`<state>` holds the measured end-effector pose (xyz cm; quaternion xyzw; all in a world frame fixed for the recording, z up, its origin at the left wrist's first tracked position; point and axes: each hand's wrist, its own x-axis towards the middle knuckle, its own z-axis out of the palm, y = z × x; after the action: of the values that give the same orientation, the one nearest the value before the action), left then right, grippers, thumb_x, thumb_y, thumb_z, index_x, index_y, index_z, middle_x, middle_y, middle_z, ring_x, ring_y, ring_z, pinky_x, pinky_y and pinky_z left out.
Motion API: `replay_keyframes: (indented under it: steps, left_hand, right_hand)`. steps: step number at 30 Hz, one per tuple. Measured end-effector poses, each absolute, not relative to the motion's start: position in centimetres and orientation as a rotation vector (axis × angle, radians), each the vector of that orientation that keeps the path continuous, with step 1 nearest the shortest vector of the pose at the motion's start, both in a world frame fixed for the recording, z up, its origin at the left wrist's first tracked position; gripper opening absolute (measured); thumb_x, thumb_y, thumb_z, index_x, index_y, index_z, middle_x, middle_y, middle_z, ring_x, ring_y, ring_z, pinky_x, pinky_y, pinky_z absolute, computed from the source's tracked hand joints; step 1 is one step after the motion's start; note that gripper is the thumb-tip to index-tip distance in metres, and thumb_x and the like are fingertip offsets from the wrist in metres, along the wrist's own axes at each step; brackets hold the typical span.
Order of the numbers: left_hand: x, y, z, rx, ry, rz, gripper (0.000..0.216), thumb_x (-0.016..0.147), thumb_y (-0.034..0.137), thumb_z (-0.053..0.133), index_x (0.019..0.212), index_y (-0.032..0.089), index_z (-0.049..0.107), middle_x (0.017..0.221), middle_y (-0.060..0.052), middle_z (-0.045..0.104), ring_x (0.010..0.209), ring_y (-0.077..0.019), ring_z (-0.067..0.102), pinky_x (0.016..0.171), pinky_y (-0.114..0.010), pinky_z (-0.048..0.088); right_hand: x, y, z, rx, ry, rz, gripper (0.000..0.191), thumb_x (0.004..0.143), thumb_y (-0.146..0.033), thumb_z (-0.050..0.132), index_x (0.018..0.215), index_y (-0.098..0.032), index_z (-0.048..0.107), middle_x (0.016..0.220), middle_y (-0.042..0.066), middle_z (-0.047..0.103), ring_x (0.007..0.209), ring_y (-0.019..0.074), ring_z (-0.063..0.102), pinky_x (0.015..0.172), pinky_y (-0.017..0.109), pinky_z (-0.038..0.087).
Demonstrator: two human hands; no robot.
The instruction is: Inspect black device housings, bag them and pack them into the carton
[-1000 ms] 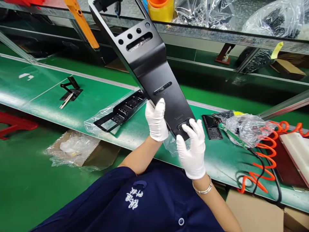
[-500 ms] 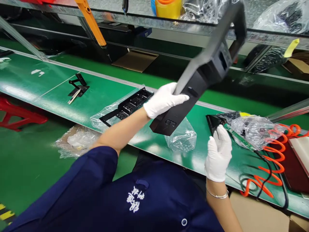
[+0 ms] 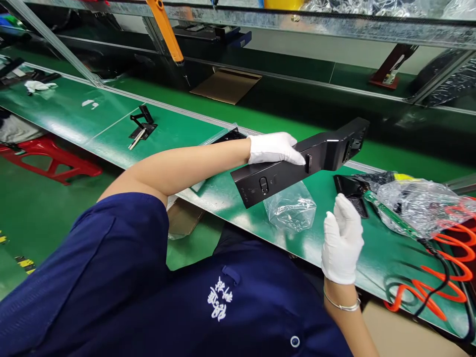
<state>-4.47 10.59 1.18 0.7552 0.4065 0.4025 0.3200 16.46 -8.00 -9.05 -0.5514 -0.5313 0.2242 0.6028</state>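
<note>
My left hand (image 3: 274, 148), in a white glove, grips a long black plastic panel (image 3: 282, 171) from above and holds it low and nearly level over the green workbench (image 3: 178, 134). Its near end shows a small latch. My right hand (image 3: 342, 243), also gloved, hovers free near the bench's front edge with fingers loosely spread, holding nothing. A crumpled clear plastic bag (image 3: 292, 208) lies under the panel. A small flat black part (image 3: 351, 193) rests just beyond my right hand.
A black bracket with a metal pin (image 3: 140, 128) lies at the bench's left. A bagged item (image 3: 416, 203), a green-handled tool (image 3: 386, 213) and an orange coiled hose (image 3: 431, 282) crowd the right. A metal rail (image 3: 297, 22) runs overhead; a red stool (image 3: 52, 158) stands left.
The panel has swung down from upright to nearly level over the bench. My right hand let go of it and now hangs free to the right.
</note>
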Motion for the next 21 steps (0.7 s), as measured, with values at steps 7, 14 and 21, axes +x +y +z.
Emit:
replay_keyframes:
  steps: [7, 14, 21]
  left_hand:
    - [-4.7, 8.5, 2.8, 1.629, 0.886, 0.750, 0.033, 0.063, 0.047, 0.088, 0.071, 0.019, 0.073, 0.066, -0.002, 0.072, 0.059, -0.0228, 0.071, 0.057, -0.036, 0.059]
    - [-2.5, 3.3, -0.2, 1.231, 0.852, 1.414, 0.035, 0.074, 0.047, 0.083, 0.089, 0.019, 0.067, 0.092, -0.003, 0.078, 0.081, -0.0193, 0.073, 0.075, -0.032, 0.061]
    - [-0.5, 1.4, -2.7, 0.989, 0.856, 1.692, 0.034, 0.077, 0.047, 0.081, 0.087, 0.022, 0.061, 0.087, 0.001, 0.071, 0.076, -0.0146, 0.067, 0.071, -0.029, 0.057]
  right_hand:
    - [15.3, -7.9, -9.4, -1.370, -1.433, 0.506, 0.052, 0.098, -0.053, 0.058, 0.135, -0.017, 0.061, 0.140, 0.009, 0.056, 0.129, 0.0162, 0.061, 0.122, 0.042, 0.051]
    - [11.6, -6.0, -5.7, -1.126, -1.363, 1.101, 0.077, 0.090, -0.061, 0.067, 0.154, -0.023, 0.046, 0.144, 0.006, 0.054, 0.131, 0.0135, 0.060, 0.117, 0.029, 0.056]
    - [12.3, -4.5, -4.4, -1.101, -1.248, 1.189, 0.073, 0.080, -0.056, 0.075, 0.139, -0.019, 0.055, 0.136, 0.006, 0.059, 0.124, 0.0136, 0.063, 0.114, 0.027, 0.057]
